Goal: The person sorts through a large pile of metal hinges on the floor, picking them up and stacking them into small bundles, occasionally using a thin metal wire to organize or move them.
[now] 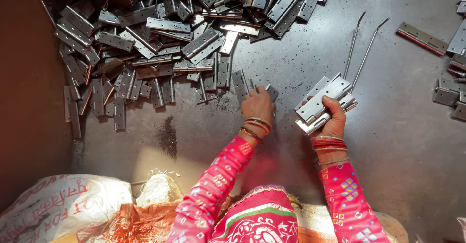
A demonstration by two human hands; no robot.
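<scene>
A large heap of grey metal hinges point(160, 34) covers the upper left of a dark metal floor. My left hand point(257, 106) reaches out to a loose hinge point(266, 89) at the near edge of the heap, fingers closing on it. My right hand point(334, 119) grips a stack of hinges point(323, 102) threaded on two long thin wire rods point(361, 49) that stick up and away from me. Both wrists wear bangles, and the sleeves are pink and patterned.
A single hinge point(421, 38) lies apart at the upper right, with several more hinges point(454, 85) at the right edge. A printed white sack point(53, 204) and an orange cloth point(141, 221) lie at the lower left beside my knees.
</scene>
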